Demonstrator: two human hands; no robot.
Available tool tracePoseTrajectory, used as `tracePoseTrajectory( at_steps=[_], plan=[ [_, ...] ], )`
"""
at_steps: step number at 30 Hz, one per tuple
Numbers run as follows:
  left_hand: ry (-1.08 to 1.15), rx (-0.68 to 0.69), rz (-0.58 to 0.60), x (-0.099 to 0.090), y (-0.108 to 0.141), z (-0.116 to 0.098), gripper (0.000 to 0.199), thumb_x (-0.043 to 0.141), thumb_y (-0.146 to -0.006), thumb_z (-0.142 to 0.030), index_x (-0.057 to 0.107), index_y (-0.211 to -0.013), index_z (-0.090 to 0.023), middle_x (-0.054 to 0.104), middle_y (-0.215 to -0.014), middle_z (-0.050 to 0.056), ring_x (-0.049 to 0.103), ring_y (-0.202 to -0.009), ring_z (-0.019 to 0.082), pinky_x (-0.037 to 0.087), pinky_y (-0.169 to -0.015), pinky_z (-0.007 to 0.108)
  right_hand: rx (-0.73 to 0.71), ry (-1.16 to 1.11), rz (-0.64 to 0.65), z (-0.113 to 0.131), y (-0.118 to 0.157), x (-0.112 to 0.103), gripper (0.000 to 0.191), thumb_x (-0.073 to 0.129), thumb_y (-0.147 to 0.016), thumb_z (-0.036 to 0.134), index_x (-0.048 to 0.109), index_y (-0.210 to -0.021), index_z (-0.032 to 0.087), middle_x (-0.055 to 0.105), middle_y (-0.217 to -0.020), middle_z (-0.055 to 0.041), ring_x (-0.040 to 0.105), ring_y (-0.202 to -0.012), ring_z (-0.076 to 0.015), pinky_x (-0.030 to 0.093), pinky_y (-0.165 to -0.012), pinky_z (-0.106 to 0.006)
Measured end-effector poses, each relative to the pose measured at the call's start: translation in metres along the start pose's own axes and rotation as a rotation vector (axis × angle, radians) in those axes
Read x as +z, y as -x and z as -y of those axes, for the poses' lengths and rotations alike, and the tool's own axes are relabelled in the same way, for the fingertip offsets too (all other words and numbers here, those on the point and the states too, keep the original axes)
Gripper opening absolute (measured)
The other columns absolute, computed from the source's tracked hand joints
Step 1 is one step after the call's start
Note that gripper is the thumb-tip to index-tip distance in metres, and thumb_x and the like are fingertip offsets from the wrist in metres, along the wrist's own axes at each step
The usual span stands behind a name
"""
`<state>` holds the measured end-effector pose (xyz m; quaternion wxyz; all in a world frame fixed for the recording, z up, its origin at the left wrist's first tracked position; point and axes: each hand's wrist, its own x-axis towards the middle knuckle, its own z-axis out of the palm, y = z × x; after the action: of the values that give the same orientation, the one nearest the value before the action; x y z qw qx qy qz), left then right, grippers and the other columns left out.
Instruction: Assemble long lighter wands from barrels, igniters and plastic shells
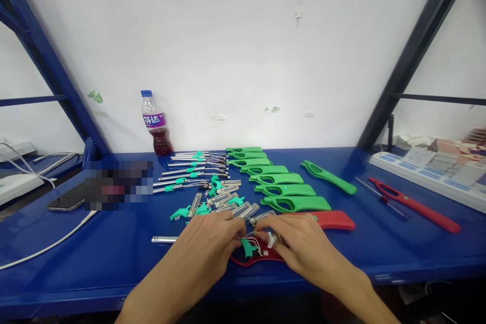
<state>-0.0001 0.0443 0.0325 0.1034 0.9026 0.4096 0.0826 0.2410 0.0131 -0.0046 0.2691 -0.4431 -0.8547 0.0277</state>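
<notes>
A red lighter casing half (261,259) lies near the front of the table beneath both hands. In it sit a green trigger piece (248,248) and thin white wires (259,244). My left hand (214,235) is closed at the casing's left end, its fingertips beside the wires; a metal tube (164,239) sticks out to the left from behind this hand. My right hand (299,238) pinches a small clear part with a white fitting (271,240) over the casing. The fingers partly hide this part. Just behind is another red casing half (336,220).
Clear fuel tanks (228,197) and green triggers (180,212) lie behind my hands. Beyond are wired metal tubes (190,169) and a row of green casing halves (284,190). A screwdriver (383,197) and red casing (417,206) lie right; a bottle (155,124) stands by the wall.
</notes>
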Motion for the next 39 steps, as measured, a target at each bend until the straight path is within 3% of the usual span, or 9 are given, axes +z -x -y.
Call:
tracePoseTrajectory(
  at_steps=[9,19,22,35,39],
  plan=[
    [0.004,-0.017,0.015,-0.002,-0.002,-0.004,0.018,0.058,-0.099,-0.012,0.066,-0.089,-0.025,0.072,-0.092,-0.001,0.069,-0.083,0.020,0.037,-0.070,0.030,0.042,-0.029,0.019,0.000,0.005,0.001,0.027,0.052,-0.103,0.014,0.066,-0.122,0.028,0.080,-0.104,0.0006,0.073,-0.086,-0.0181,0.039,-0.072,-0.028],
    [-0.045,-0.027,0.050,-0.004,-0.003,-0.006,0.022,0.054,-0.100,-0.013,0.070,-0.089,-0.023,0.071,-0.099,0.003,0.069,-0.083,0.022,0.036,-0.067,0.031,0.050,-0.039,0.032,0.001,0.007,0.000,0.018,0.053,-0.107,0.019,0.063,-0.118,0.029,0.078,-0.095,0.0035,0.067,-0.074,-0.0168,0.032,-0.069,-0.029],
    [-0.053,-0.032,0.040,-0.003,-0.003,-0.007,0.022,0.055,-0.099,-0.012,0.071,-0.089,-0.023,0.070,-0.107,0.004,0.068,-0.085,0.022,0.036,-0.067,0.031,0.049,-0.032,0.023,0.002,0.008,0.000,0.019,0.051,-0.107,0.018,0.062,-0.118,0.029,0.076,-0.090,0.0035,0.065,-0.071,-0.0166,0.030,-0.068,-0.029],
    [0.066,0.020,-0.038,0.007,-0.002,0.002,0.017,0.059,-0.098,-0.013,0.066,-0.088,-0.024,0.069,-0.097,0.000,0.066,-0.085,0.019,0.037,-0.070,0.031,0.024,-0.043,0.025,0.001,0.008,0.001,0.029,0.048,-0.101,0.009,0.053,-0.119,0.031,0.075,-0.096,0.0072,0.065,-0.072,-0.0163,0.032,-0.069,-0.028],
    [0.085,0.028,-0.045,0.007,0.000,0.003,0.018,0.059,-0.099,-0.013,0.069,-0.088,-0.024,0.069,-0.097,0.000,0.067,-0.085,0.019,0.038,-0.071,0.031,0.037,-0.052,0.031,0.001,0.008,0.001,0.022,0.048,-0.106,0.014,0.054,-0.119,0.031,0.076,-0.100,0.0063,0.066,-0.074,-0.0170,0.032,-0.069,-0.029]
  ],
)
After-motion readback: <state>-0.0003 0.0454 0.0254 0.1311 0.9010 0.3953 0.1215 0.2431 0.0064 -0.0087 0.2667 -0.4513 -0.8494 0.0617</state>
